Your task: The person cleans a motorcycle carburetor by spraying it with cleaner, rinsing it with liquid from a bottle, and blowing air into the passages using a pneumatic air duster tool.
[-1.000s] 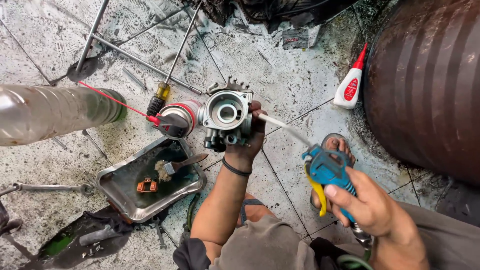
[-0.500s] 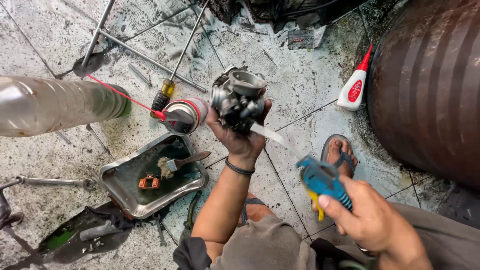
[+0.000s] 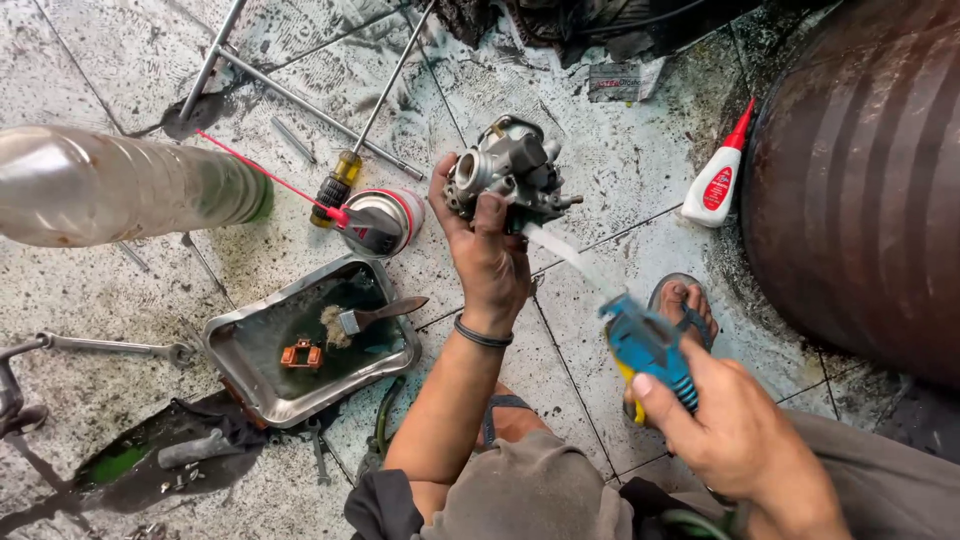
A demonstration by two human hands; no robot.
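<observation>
My left hand (image 3: pixel 490 265) grips a grey metal carburettor (image 3: pixel 510 170) from below and holds it up over the tiled floor, a dark band on the wrist. My right hand (image 3: pixel 735 430) holds a blue blow gun (image 3: pixel 645 345) with a yellow trigger. Its thin pale nozzle (image 3: pixel 565 252) points up and left, the tip just under the carburettor.
A metal tray (image 3: pixel 228 345) with dark liquid, a brush (image 3: pixel 375 315) and an orange part (image 3: pixel 300 353) lies at left. Around it are a spray can (image 3: pixel 380 220), a screwdriver (image 3: pixel 335 185), a plastic bottle (image 3: pixel 120 185), a wrench (image 3: pixel 110 345), a white squeeze bottle (image 3: pixel 715 180) and a large dark round body (image 3: pixel 860 190).
My left hand has turned the carburettor over, its open bore now facing away. My right hand brought the blow gun up and left, closer to the carburettor.
</observation>
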